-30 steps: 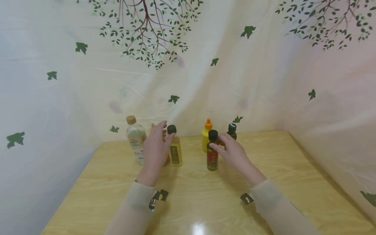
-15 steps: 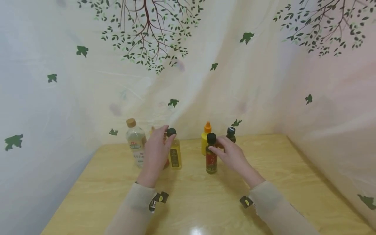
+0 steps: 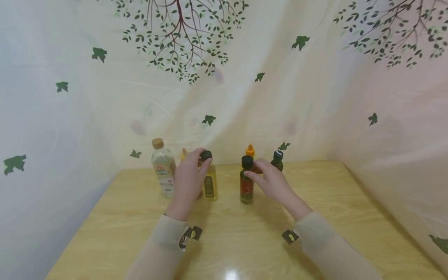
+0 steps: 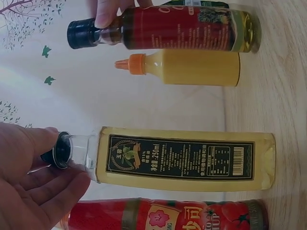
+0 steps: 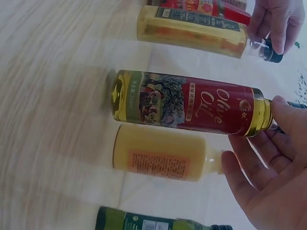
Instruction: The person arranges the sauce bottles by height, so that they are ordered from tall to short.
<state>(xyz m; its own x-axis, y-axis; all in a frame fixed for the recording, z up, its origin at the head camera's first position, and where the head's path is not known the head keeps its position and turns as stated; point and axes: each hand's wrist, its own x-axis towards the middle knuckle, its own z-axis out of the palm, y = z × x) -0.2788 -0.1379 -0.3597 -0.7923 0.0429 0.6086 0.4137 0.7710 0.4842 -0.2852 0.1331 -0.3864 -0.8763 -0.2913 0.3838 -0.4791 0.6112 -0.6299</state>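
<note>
My left hand (image 3: pixel 189 179) pinches the neck, just under the black cap, of a square bottle of cooking oil (image 3: pixel 211 186). Its black label faces the left wrist view, where thumb and fingers lie on either side of the neck. My right hand (image 3: pixel 274 182) holds a round olive oil bottle (image 5: pixel 211 103) with a red label by its neck. Both bottles stand upright on the table. Behind the olive oil is a yellow squeeze bottle (image 4: pixel 201 68) with an orange nozzle, mostly hidden in the head view. A red ketchup bottle (image 4: pixel 168 215) stands beside the cooking oil, largely behind my left hand.
A tall clear bottle (image 3: pixel 164 171) with a tan cap stands at the far left of the group. To the right, a dark green bottle (image 3: pixel 277 161) is partly behind my right hand. A patterned curtain (image 3: pixel 231 97) hangs behind the wooden table (image 3: pixel 224 237).
My right hand has moved the olive oil bottle slightly left, so it now covers more of the yellow squeeze bottle. My left hand's fingers have come closer around the cooking oil's cap.
</note>
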